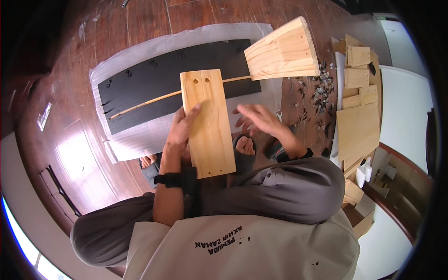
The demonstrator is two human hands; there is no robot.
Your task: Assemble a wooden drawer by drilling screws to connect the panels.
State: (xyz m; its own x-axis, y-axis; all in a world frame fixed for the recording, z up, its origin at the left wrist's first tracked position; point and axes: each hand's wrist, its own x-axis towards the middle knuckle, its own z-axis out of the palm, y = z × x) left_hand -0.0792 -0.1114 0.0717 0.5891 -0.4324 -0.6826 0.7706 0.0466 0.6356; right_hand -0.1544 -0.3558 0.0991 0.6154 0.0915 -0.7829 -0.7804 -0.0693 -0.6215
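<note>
My left hand [183, 126] grips a pale wooden board [211, 123] by its left edge, thumb on its face. Two round holes show near the board's far end and two small ones near its close end. To the right of the board, my right hand [258, 119] is raised with fingers spread, holding nothing. Beyond lies a long black panel [149, 70] with a light wooden strip [156, 98] along it and several dark fittings at its edge. A second pale wooden piece [282, 51] stands at the panel's right end.
White foam sheeting [133, 141] lies under the black panel on the brown wooden floor [84, 154]. Small loose hardware [322, 93] is scattered at the right, with a wrench [279, 114] nearer me. Wooden boards [357, 135] are stacked along the right side.
</note>
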